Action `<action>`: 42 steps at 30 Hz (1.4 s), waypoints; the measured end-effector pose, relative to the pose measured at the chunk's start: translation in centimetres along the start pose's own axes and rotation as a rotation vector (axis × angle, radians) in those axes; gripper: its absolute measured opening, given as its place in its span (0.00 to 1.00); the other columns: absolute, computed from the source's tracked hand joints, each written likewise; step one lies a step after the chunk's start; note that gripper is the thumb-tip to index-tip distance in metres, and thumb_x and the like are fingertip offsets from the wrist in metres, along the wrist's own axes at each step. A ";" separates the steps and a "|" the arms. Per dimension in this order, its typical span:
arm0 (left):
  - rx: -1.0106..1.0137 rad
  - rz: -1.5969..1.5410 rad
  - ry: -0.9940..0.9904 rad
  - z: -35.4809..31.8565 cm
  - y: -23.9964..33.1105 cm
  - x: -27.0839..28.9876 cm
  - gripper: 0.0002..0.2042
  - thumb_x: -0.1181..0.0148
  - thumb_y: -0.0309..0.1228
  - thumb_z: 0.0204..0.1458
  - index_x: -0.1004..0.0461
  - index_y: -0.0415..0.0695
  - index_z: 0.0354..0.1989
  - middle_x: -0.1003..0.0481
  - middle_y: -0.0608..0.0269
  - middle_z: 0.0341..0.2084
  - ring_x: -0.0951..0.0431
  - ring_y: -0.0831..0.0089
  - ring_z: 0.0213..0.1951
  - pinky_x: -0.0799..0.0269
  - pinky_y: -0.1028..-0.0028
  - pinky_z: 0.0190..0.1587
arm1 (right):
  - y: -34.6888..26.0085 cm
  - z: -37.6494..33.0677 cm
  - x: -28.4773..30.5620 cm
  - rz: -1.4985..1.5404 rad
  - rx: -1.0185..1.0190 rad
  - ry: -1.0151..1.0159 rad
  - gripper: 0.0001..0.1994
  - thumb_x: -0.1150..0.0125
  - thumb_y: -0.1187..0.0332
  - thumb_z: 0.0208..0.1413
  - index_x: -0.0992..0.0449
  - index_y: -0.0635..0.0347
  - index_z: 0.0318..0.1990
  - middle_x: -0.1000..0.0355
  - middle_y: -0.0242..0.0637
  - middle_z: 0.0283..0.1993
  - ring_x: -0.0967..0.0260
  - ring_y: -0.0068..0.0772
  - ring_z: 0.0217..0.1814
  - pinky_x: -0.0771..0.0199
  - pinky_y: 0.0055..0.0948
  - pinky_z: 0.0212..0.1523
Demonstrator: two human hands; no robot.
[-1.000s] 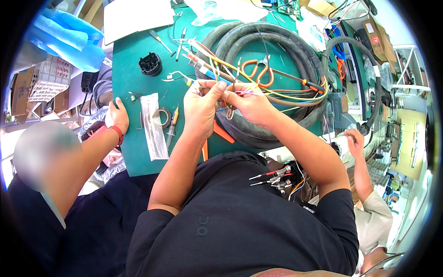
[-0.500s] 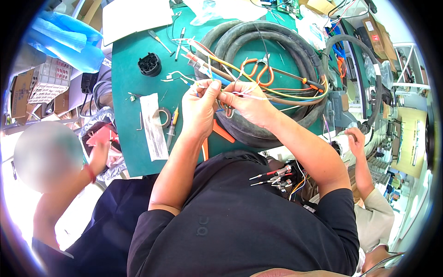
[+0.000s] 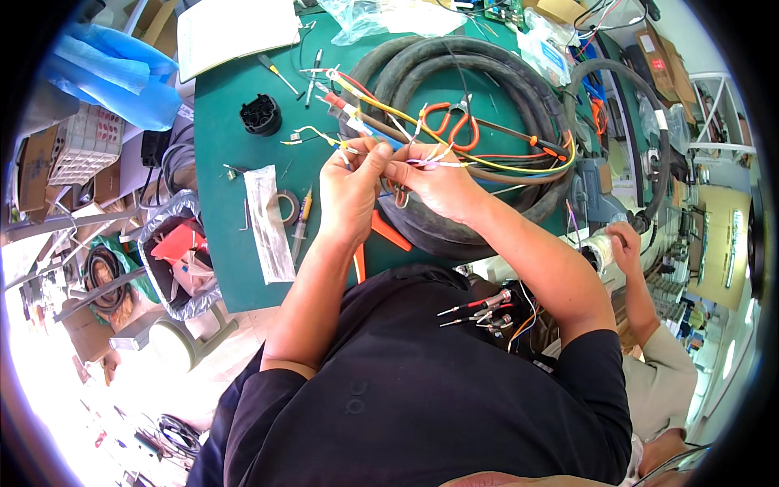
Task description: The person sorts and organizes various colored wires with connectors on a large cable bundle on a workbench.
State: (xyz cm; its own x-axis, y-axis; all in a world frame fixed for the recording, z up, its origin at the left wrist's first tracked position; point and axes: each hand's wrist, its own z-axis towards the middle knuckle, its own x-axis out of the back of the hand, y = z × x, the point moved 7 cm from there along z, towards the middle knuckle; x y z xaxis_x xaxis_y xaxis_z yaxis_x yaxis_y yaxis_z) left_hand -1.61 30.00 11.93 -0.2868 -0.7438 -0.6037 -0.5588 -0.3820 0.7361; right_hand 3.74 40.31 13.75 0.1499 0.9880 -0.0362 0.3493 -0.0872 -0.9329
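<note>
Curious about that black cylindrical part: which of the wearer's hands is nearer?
Left: in the picture, the left hand is below and right of the black cylindrical part; the right hand, farther right.

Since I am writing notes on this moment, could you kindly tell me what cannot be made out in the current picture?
Thin wires: head view, pinched parts covered by the left hand and right hand.
Orange handles: head view, the left hand and wrist appear to hide the rest.
White sheet: head view, cut off by the upper edge.
White wire tags: head view, any markings too small to read.
</note>
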 end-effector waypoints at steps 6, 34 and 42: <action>0.111 0.234 -0.165 -0.1 1.1 -1.7 0.12 0.36 0.29 0.51 0.25 0.34 0.40 0.26 0.70 0.25 0.40 0.91 0.19 0.49 0.87 0.19 | 0.8 0.2 0.4 -0.156 -0.090 -0.052 0.09 0.45 0.71 0.61 0.23 0.67 0.42 0.24 0.33 0.36 0.30 0.19 0.38 0.28 0.22 0.38; 0.034 0.054 -0.077 0.6 0.1 0.3 0.06 0.38 0.30 0.54 0.27 0.41 0.32 0.28 0.70 0.21 0.36 0.88 0.19 0.45 0.84 0.20 | -0.2 0.3 0.6 -0.191 0.102 -0.071 0.09 0.44 0.66 0.60 0.22 0.62 0.34 0.30 0.30 0.23 0.35 0.17 0.25 0.34 0.23 0.26; -0.146 0.495 -0.061 0.1 1.4 0.3 0.07 0.39 0.30 0.55 0.28 0.39 0.34 0.28 0.70 0.24 0.33 0.86 0.27 0.36 0.81 0.29 | -2.5 -0.6 3.3 -0.549 0.159 0.156 0.11 0.44 0.65 0.60 0.22 0.65 0.35 0.32 0.32 0.22 0.35 0.21 0.26 0.34 0.26 0.28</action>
State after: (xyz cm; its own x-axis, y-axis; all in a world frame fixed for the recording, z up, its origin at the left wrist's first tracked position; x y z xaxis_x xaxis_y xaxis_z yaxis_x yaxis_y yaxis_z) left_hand -2.58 29.33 12.73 -0.5363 -0.8233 -0.1860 -0.2315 -0.0685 0.9704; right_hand 3.91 43.73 16.22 0.1246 0.8517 0.5090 0.2729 0.4638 -0.8428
